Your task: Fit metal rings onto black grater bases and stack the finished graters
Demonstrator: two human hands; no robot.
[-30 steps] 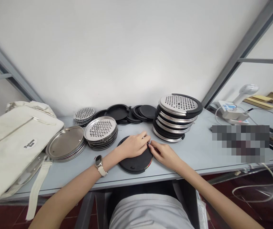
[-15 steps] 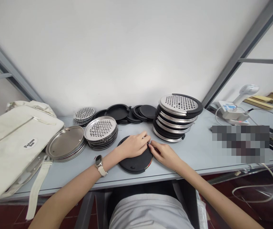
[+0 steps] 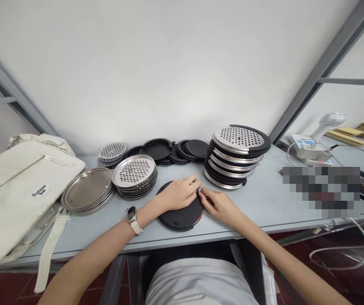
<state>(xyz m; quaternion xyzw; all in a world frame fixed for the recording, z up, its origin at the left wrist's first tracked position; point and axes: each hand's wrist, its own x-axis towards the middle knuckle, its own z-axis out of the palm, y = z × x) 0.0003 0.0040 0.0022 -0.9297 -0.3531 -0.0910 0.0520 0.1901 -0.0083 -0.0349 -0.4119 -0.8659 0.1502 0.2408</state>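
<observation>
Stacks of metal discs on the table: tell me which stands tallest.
The rightmost stack, near the right hand, its silver discs layered with black pieces; it rises above the plain stack, perforated stack and small rear stack at left.

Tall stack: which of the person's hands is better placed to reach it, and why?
Probably the right hand: it lies just in front of the tall stack, while the left hand lies across the black disc.

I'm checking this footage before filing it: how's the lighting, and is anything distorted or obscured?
In the head view, soft light on the wall; grey posts leaning outward, likely wide-angle distortion; the black disc dark, with little detail; a pixelated patch at right, contents unreadable.
</observation>
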